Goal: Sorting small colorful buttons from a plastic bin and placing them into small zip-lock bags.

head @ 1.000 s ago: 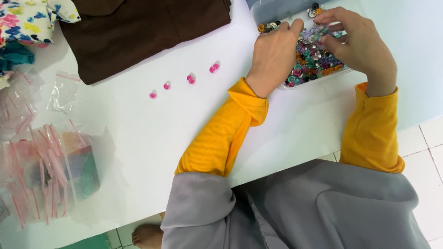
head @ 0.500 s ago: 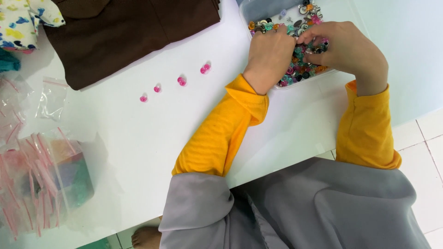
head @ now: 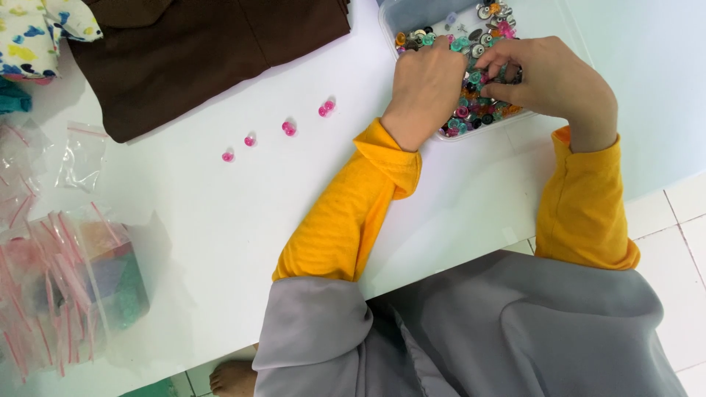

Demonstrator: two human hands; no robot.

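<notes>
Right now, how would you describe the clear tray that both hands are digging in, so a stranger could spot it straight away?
Start at the white table and go to its far edge, right of the brown cloth. There sits the clear plastic tray, with the left hand and right hand inside it. It alone holds a heap of mixed-colour small round pieces; the pink pieces nearby lie loose in a row.

Both hands in a clear plastic tray [head: 388, 29] of mixed coloured beads [head: 471, 117]. Left hand [head: 425, 87] rests knuckles-up on the beads; right hand [head: 548, 77] just beside it, fingertips pinched together over the pile. Yellow sleeves. A row of pink beads [head: 288, 128] lies on the white table [head: 220, 220], near brown cloth [head: 213, 51]. Zip bags [head: 59, 294] far left.
</notes>
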